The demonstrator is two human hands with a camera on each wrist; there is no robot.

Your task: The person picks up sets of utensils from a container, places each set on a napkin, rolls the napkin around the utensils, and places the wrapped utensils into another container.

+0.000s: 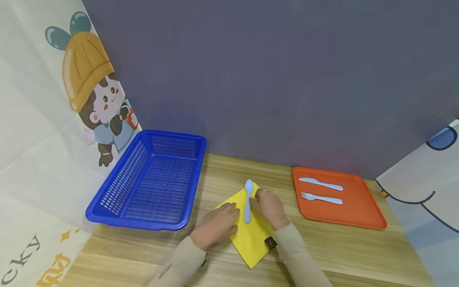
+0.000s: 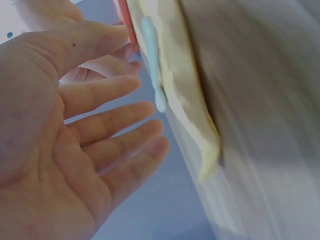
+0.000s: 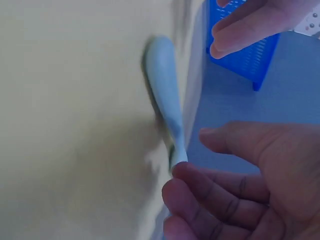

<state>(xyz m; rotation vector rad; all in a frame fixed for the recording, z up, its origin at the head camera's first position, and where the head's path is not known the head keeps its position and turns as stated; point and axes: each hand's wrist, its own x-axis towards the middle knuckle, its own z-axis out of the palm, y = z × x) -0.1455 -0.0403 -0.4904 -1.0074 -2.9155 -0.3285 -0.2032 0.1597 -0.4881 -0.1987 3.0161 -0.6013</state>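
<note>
A light blue spoon (image 1: 248, 201) lies on a folded yellow cloth (image 1: 251, 249), its bowl toward the cloth's far corner. My right hand (image 1: 270, 207) is just right of the spoon. In the right wrist view, its thumb (image 3: 220, 137) stands apart from the loosely bent fingers, whose tips overlap the far end of the spoon; whether they touch it I cannot tell. On the other side, my left hand (image 1: 216, 225) hovers by the cloth's left edge. The left wrist view shows its fingers (image 2: 120, 125) extended and spread, with nothing in the palm.
To the left stands a blue perforated basket (image 1: 195, 179). An orange tray (image 1: 362, 203) lies to the right, bearing a light blue knife (image 1: 320, 183) and a light blue fork (image 1: 322, 198). A dark grey panel (image 1: 269, 79) rises behind the wooden table (image 1: 226, 167).
</note>
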